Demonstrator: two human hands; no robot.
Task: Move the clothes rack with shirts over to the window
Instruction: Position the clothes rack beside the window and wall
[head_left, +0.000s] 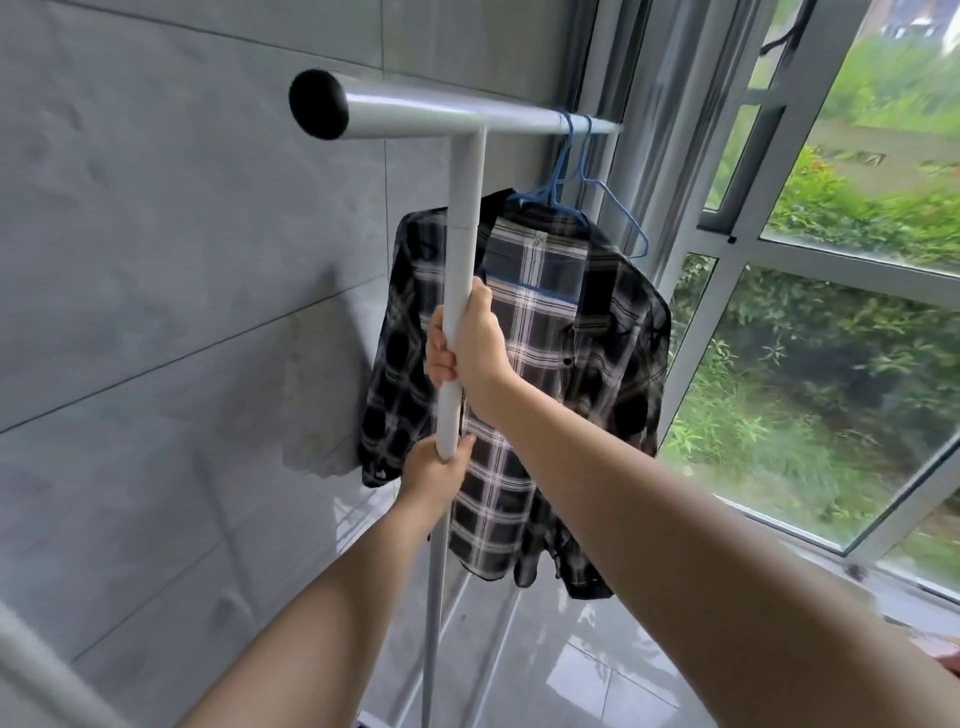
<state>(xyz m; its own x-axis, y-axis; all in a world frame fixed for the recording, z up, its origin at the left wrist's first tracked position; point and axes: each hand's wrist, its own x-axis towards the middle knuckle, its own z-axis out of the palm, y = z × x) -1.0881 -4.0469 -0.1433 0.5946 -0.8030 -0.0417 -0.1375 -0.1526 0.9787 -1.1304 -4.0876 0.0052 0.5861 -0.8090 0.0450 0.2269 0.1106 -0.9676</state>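
Observation:
A white metal clothes rack (465, 208) stands in front of me, its upright pole joined to a horizontal top bar with a black end cap. My right hand (470, 345) grips the upright pole. My left hand (434, 467) grips the same pole lower down. A black and white plaid shirt (545, 374) hangs from the bar on a blue hanger (561, 182); a second blue hanger (618, 208) hangs empty beside it. The window (831, 291) is close on the right, just past the shirt. The rack's base is out of sight.
A grey tiled wall (182, 286) runs along the left, close behind the rack. A grey curtain (649, 104) hangs at the window's left edge. Glossy floor tiles (545, 665) show below. A white rail (47, 670) crosses the bottom left corner.

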